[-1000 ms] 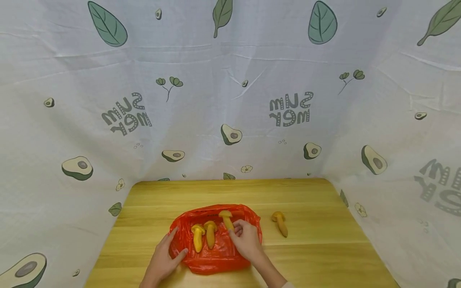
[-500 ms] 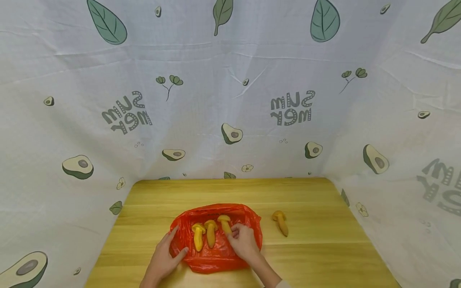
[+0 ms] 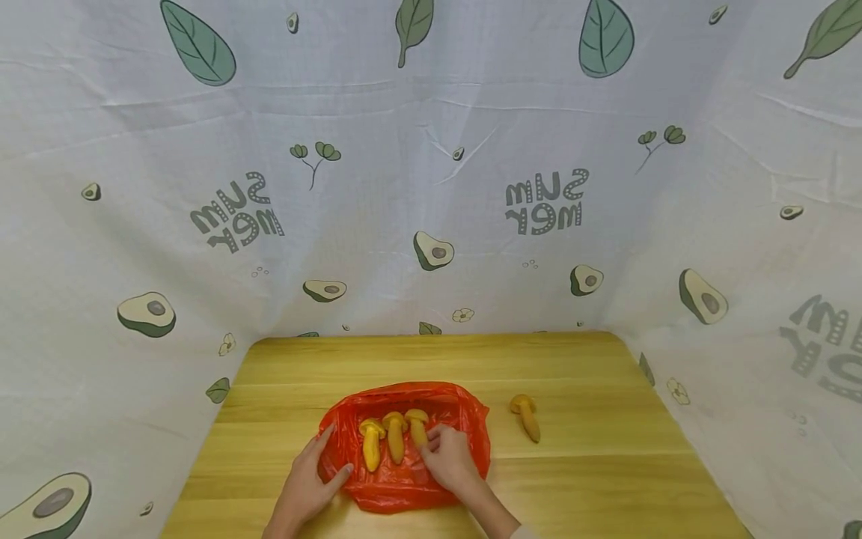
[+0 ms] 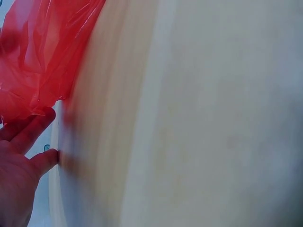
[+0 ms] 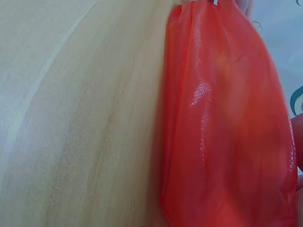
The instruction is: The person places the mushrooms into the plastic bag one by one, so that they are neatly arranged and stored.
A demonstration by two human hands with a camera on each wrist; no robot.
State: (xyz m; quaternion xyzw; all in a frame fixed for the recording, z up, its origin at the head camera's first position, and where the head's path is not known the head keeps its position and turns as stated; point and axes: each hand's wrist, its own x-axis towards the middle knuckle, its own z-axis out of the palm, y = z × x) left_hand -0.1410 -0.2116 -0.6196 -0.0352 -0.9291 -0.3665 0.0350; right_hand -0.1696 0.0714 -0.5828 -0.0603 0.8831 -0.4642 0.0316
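- Wooden table (image 3: 579,464), enclosed by a white avocado-print cloth backdrop (image 3: 431,187), forms the work surface; near to far, it carries two hands, a bag with three mushrooms, and one stray mushroom.
- Left hand (image 3: 306,483): nearest the viewer, fingers straight and spread, pressing flat on the left edge of the red plastic bag (image 3: 404,479); it grips nothing. The left wrist view confirms fingertips (image 4: 40,120) touching the bag's rim (image 4: 42,52).
- Right hand (image 3: 450,460): fingers curled at the stalk of the third mushroom (image 3: 417,425); whether they grip it or merely touch it cannot be told.
- Change: one second earlier this mushroom was held raised at the bag's far rim; it now lies low, just beside the other two, its cap in line with theirs. The placement appears complete or nearly so.
- First mushroom (image 3: 371,443) and second mushroom (image 3: 395,436): lying side by side on the bag, caps pointing away, unmoved between frames.
- Fourth mushroom (image 3: 526,416): on bare wood to the right, apart from the bag, unchanged. Judged from this layout, three of four items are gathered and one remains outside.
- Right wrist view: only the bag (image 5: 227,132) and table (image 5: 71,118) show.
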